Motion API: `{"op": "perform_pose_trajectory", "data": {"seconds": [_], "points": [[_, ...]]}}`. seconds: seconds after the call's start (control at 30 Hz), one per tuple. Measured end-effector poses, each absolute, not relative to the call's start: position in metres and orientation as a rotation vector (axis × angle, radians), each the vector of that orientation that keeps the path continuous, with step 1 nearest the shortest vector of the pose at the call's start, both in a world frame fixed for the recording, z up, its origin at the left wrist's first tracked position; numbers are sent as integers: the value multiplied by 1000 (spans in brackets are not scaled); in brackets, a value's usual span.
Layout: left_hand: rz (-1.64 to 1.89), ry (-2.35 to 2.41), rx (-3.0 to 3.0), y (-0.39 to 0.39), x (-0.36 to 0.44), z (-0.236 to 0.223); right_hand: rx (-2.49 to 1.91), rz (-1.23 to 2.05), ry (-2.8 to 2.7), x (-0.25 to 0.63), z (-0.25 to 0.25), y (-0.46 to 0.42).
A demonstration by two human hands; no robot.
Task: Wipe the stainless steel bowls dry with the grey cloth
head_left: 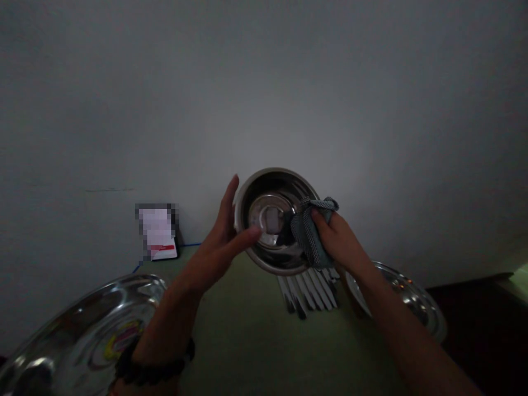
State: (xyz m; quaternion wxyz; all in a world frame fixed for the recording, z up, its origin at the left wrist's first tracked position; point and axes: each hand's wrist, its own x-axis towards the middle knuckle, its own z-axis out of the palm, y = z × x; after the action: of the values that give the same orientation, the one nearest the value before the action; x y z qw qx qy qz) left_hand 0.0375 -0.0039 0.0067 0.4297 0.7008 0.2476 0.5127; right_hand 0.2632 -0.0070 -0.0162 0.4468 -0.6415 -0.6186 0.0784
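Note:
A round stainless steel bowl [268, 265] is held up over the table, its open side tilted toward me. My left hand [220, 242] grips its left rim, thumb over the inside edge and fingers around the outer wall. In my right hand [336, 236] is a bunched grey-green cloth [307, 234], pressed at the bowl's right inner side and rim. The cloth and its reflection cover part of the bowl's inside. Below the bowl, several knives [307, 291] lie side by side on the table; their upper ends are hidden behind the bowl and cloth.
A large shiny metal basin [74, 324] with a coloured label stands at the left. At the right is a metal plate or lid [421, 302], partly behind my right arm. A phone-like device with a blurred screen [163, 234] leans against the wall [264, 82] behind the green table [247, 341].

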Motion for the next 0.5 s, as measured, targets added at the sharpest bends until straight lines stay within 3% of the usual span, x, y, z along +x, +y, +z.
{"op": "perform_pose_trajectory", "data": {"seconds": [0.2, 0.5], "points": [[1348, 664, 1903, -6, 42, 5, -1641, 201, -1638, 260, -14, -11], [750, 483, 1693, -5, 12, 12, -1556, 108, -1988, 260, 1, -30]]}}
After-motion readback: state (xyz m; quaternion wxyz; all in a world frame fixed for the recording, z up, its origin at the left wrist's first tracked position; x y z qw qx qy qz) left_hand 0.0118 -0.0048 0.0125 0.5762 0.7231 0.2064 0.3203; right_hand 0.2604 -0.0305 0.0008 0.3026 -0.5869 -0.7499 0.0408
